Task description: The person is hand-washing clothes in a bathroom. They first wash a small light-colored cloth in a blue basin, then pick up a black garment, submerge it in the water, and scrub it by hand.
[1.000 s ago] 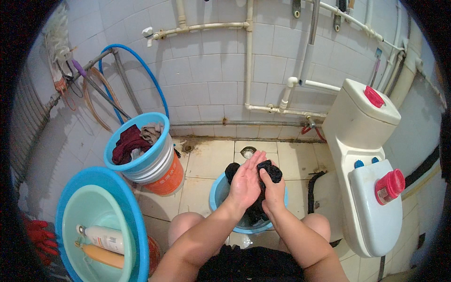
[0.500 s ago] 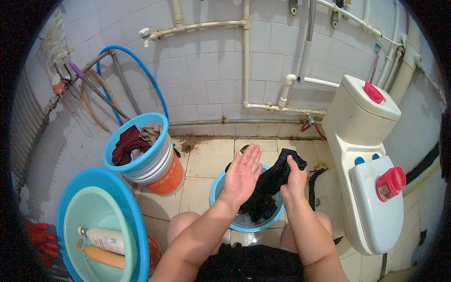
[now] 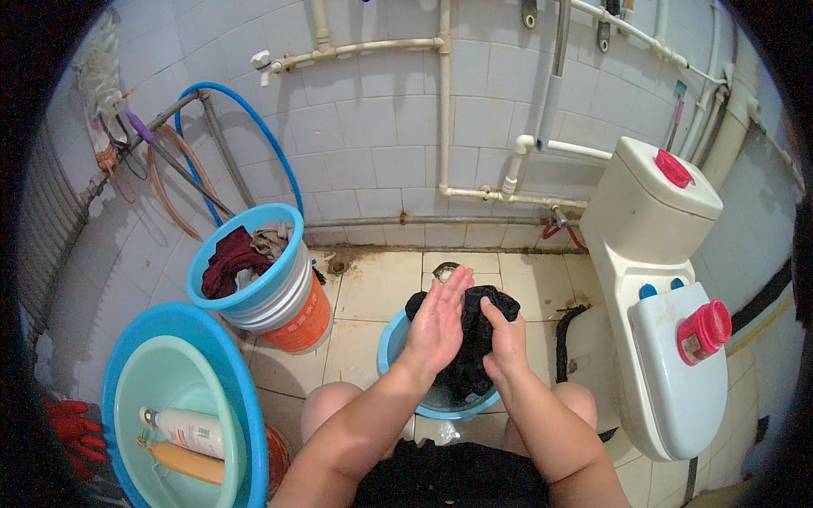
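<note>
A black wet-looking cloth garment hangs from my right hand down into a light blue basin on the floor between my knees. The right thumb presses on top of the cloth, and the other fingers are mostly hidden. My left hand is open, palm turned up and fingers stretched out, right against the garment's left side. Some black fabric shows beyond its fingers, and I cannot tell whether the back of that hand touches it. Water in the basin is partly hidden by the cloth and my arms.
Left, a blue basin of clothes sits on a white-and-orange bucket. Nearer, a green basin inside a larger blue one holds a white bottle and a wooden-looking brush. A toilet with a red jar stands right.
My right hand has moved left and slightly down with the garment, bringing it against my left hand. The left hand stays open, shifted slightly right.
</note>
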Motion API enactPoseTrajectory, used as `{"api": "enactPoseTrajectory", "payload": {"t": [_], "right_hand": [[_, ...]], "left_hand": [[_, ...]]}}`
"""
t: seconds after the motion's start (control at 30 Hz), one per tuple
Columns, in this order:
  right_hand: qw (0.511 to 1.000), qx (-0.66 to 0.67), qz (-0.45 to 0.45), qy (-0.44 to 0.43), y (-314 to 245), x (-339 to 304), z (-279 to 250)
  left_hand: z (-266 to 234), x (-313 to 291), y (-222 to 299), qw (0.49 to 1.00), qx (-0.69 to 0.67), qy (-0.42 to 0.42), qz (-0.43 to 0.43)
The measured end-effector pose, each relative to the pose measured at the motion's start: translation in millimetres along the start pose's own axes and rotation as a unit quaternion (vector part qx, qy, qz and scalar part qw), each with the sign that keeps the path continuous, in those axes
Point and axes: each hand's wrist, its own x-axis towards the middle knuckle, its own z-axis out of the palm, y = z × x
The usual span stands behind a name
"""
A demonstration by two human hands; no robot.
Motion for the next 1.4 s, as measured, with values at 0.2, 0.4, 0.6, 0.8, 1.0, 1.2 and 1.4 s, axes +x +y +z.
{"api": "enactPoseTrajectory", "payload": {"t": [0.2,0.4,0.6,0.8,1.0,1.2,1.4], "right_hand": [[1.000,0.007,-0.003,-0.005,3,2,-1],[1.000,0.011,0.010,0.005,1,-2,4],[1.000,0.017,0.007,0.012,4,0,1],[1.000,0.012,0.005,0.014,3,-1,1],[1.000,0.013,0.000,0.023,2,0,1],[0.999,0.021,0.007,0.027,-1,0,-1],[0.999,0.029,0.017,0.024,1,2,-1]], "left_hand": [[0,-1,-3,1.000,-0.013,0.011,0.003],[-8,-3,-3,1.000,-0.006,-0.005,0.015],[-1,-4,-2,1.000,0.005,0.015,0.007],[-2,-3,-2,1.000,-0.012,0.026,0.003],[-6,0,-8,0.997,-0.064,0.038,-0.009],[-1,1,-9,0.995,-0.076,0.058,-0.002],[-5,1,-9,0.996,-0.076,0.055,0.004]]}}
